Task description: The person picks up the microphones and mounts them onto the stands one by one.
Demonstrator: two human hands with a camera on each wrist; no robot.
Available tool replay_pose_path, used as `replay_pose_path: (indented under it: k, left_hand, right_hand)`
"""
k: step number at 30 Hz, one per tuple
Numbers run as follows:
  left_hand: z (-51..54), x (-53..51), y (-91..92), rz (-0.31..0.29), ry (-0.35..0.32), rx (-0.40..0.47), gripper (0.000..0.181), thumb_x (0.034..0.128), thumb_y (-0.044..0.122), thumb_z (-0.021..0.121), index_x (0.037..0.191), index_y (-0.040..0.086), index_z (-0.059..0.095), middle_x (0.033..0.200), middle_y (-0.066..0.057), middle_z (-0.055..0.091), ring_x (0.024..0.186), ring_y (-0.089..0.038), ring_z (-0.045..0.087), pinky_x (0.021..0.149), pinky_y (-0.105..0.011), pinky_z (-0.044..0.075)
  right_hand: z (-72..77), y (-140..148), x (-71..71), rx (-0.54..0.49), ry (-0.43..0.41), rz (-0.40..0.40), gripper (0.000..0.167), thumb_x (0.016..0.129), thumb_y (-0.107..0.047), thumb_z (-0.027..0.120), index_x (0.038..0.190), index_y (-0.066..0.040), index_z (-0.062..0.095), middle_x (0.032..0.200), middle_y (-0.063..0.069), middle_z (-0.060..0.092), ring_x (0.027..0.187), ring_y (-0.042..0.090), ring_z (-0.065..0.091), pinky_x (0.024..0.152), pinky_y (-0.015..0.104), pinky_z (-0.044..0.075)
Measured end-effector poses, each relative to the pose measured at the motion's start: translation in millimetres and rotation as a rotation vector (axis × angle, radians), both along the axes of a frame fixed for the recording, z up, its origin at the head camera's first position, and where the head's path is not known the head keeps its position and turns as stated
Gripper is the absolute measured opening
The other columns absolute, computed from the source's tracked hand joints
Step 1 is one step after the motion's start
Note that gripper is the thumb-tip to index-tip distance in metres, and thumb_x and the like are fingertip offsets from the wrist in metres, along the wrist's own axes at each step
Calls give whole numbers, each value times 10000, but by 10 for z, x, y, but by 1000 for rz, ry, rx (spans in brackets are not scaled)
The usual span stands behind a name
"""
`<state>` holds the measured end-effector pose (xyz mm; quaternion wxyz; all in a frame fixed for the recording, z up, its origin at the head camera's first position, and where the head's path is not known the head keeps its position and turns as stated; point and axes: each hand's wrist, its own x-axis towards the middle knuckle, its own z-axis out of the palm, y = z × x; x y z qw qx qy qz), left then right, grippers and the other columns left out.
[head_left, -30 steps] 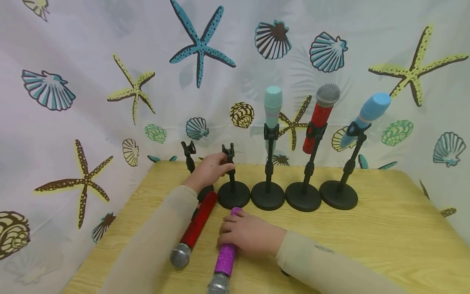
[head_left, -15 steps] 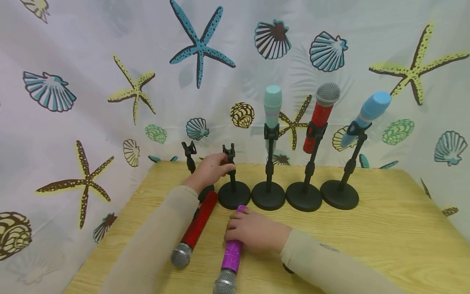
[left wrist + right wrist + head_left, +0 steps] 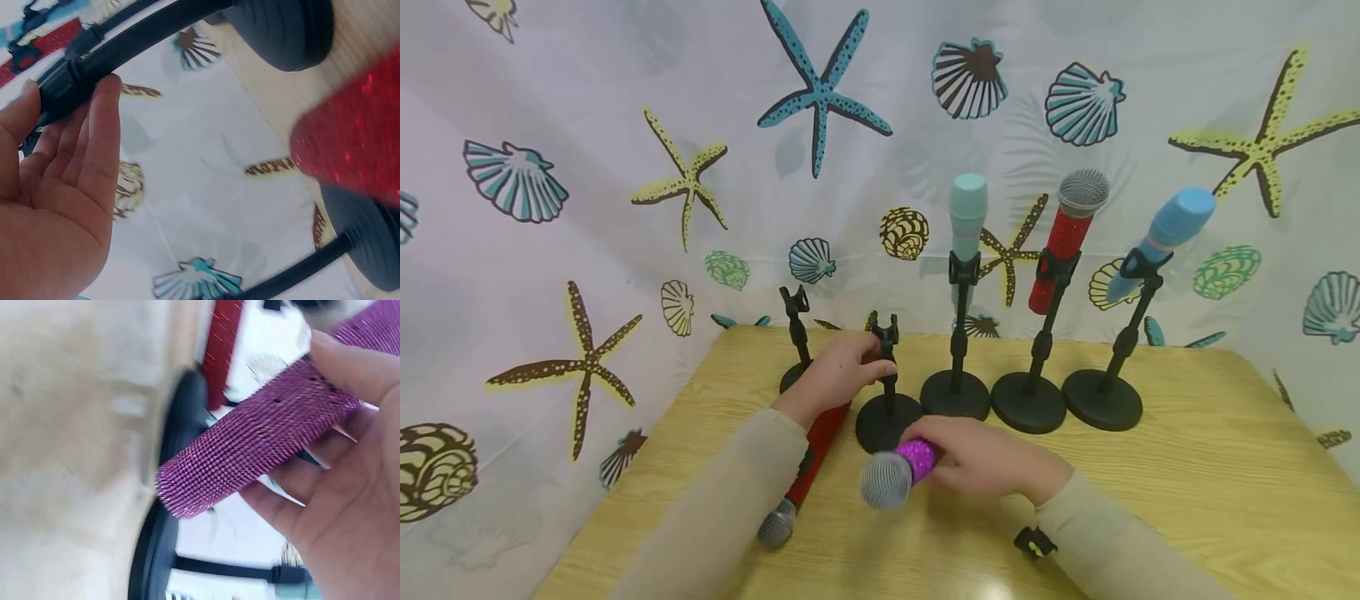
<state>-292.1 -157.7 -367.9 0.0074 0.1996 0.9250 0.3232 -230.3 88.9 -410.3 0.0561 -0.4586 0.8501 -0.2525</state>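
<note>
My left hand (image 3: 835, 379) holds the post of a black desk microphone stand (image 3: 882, 421) just below its clip. In the left wrist view, the thumb and fingers lie around that post (image 3: 62, 87). My right hand (image 3: 981, 454) grips a glittery purple microphone (image 3: 917, 460), raised above the table with its silver mesh head towards me. The right wrist view shows its studded purple handle (image 3: 250, 431) between thumb and fingers. A sparkly red microphone (image 3: 822, 450) lies on the table under my left forearm, partly hidden.
Another stand (image 3: 797, 325) with a bare clip is at the left. To the right, stands hold a mint microphone (image 3: 967, 208), a red microphone (image 3: 1067, 233) and a blue microphone (image 3: 1176, 221). A loose black clip (image 3: 1035, 542) lies by my right sleeve. A patterned curtain (image 3: 865, 183) hangs behind.
My right hand has lifted the purple microphone off the table and tilted its head up towards me. The stand in my left hand has come slightly nearer, away from the row.
</note>
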Motion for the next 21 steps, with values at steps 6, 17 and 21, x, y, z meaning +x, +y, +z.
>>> replay_pose_path:
  k: [6, 17, 21]
  left_hand:
    - [-8, 237, 159, -87, 30, 2, 177, 978, 330, 693, 1023, 164, 650, 894, 47, 653, 809, -131, 584, 745, -336, 514]
    - [-31, 570, 615, -216, 7, 17, 200, 951, 370, 718, 1012, 189, 660, 814, 132, 650, 731, -79, 582, 664, -248, 498]
    - [-38, 616, 720, -257, 8, 21, 220, 957, 370, 711, 1039, 173, 655, 824, 131, 648, 727, -59, 584, 671, -222, 504]
  right_hand:
    - [235, 250, -103, -300, -196, -213, 473, 1010, -196, 632, 1444, -176, 444, 1246, 42, 620, 1030, 214, 640, 868, 412, 535]
    - [297, 343, -311, -819, -402, -279, 434, 1098, -206, 419, 1466, -11, 295, 1349, 200, 513, 1310, 327, 467, 1115, 596, 279]
    - [279, 316, -345, -860, -450, -240, 468, 1110, -249, 375, 1507, -40, 242, 1349, 216, 495, 1318, 313, 457, 1140, 590, 236]
